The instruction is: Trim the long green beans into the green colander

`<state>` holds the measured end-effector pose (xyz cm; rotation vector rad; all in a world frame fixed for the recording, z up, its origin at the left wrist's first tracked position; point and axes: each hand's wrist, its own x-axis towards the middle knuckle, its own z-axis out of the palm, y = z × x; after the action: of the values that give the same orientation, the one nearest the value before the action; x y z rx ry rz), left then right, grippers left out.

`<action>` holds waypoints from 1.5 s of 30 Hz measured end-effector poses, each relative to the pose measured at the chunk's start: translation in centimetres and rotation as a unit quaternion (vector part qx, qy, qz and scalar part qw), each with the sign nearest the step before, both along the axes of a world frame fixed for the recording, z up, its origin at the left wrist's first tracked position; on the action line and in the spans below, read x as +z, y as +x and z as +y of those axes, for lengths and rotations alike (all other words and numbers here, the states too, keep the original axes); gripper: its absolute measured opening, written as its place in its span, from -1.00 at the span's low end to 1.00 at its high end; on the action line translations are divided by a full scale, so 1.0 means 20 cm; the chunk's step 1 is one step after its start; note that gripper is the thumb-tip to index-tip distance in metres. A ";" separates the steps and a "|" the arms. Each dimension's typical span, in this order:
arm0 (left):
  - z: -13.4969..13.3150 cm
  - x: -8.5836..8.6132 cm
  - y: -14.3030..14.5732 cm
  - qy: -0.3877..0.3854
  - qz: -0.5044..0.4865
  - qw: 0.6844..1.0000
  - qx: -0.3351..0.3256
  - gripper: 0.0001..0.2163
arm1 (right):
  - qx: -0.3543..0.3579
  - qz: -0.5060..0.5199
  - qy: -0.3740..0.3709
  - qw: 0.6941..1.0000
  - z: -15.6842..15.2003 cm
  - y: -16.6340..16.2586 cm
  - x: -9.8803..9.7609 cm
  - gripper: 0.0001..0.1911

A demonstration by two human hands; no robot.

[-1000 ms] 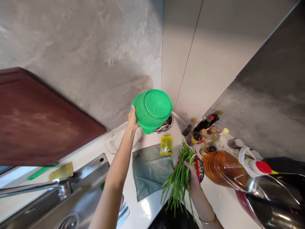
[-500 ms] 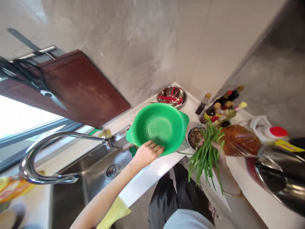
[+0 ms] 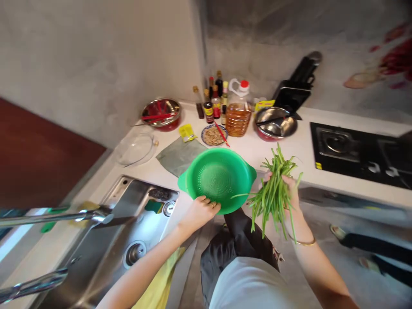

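- Left hand clasps green colander by its near rim, mouth up, handles sideways, at counter edge
- Right hand grips green stalks, long axis toward body, one crossing colander
- Cloth, plate beyond

No legible text or labels

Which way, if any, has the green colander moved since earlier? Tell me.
Yes: the colander has moved away from the metal bowl in the corner, which it partly hid, toward the front of the counter.
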<state>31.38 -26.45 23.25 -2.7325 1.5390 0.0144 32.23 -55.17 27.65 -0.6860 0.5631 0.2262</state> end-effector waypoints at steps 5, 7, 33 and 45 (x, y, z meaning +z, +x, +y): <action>-0.25 -0.04 -0.18 -0.026 -0.009 0.989 -0.143 -0.90 | -0.052 -0.009 -0.014 0.999 -0.17 -0.40 0.00 -0.75; -0.37 -0.06 -0.23 -0.041 -0.018 0.980 -0.195 -0.89 | -0.098 0.006 -0.020 0.995 -0.23 -0.52 -0.02 -0.77; -2.34 -0.30 -1.40 -0.035 0.105 0.952 -0.285 -0.89 | -0.252 0.033 -0.191 0.948 -1.95 -1.61 -0.32 -0.71; -2.44 -0.78 -1.45 -0.048 0.124 0.963 -0.233 -0.91 | -0.073 0.002 -0.455 0.888 -2.02 -1.61 -0.94 -0.49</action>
<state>2.43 -75.20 7.69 -2.4329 2.2693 0.2972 0.06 -95.49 8.83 -1.5473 0.7194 -0.2080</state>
